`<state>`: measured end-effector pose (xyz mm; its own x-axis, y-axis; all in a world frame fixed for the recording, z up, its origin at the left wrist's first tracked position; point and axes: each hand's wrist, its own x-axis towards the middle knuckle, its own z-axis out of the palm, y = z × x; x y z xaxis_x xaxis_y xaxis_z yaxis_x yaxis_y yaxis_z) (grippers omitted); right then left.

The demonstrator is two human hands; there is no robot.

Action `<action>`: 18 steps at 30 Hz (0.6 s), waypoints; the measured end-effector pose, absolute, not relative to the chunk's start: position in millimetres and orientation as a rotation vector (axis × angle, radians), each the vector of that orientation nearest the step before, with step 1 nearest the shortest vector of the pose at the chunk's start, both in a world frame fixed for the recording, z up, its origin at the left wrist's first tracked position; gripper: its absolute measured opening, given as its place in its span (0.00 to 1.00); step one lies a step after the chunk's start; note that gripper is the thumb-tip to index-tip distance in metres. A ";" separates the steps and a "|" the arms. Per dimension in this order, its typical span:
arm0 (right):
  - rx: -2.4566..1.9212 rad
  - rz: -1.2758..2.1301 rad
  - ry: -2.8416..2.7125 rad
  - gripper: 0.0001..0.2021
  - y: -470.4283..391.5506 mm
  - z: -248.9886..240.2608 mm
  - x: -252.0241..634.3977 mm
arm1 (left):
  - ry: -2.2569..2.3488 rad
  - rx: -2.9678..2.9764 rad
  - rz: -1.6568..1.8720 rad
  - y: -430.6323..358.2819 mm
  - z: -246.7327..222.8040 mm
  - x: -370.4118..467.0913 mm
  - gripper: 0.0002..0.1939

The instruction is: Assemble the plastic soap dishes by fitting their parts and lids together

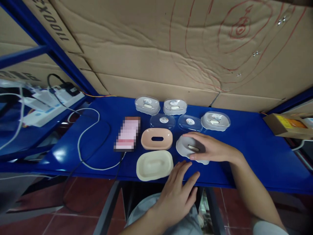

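Head view, right hand [216, 147] gripping, grey dish [183, 147] part-hidden

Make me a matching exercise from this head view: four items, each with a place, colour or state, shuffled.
Items
1. Phone
2. Right hand
3. Peach dish
4. Cream dish

Descriptions
A. Has a dark oblong opening in its middle
B. Lies nearest the front edge of the blue tabletop, of the dishes
C. Has a white cable at its near end
D. Has thumb and fingers on a grey dish

Pairs: 1-C, 2-D, 3-A, 4-B
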<state>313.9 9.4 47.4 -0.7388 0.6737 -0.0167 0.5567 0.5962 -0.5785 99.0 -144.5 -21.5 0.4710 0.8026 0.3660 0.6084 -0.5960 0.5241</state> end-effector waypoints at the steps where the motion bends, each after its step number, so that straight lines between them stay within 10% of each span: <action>1: -1.018 0.877 -2.594 0.39 11.5 50.9 315.0 | 1.191 2.418 0.859 -144.6 -21.9 99.6 0.27; 18: -0.646 1.530 -2.401 0.43 8.1 72.2 333.2 | 0.851 0.892 1.329 -137.4 -14.1 122.2 0.47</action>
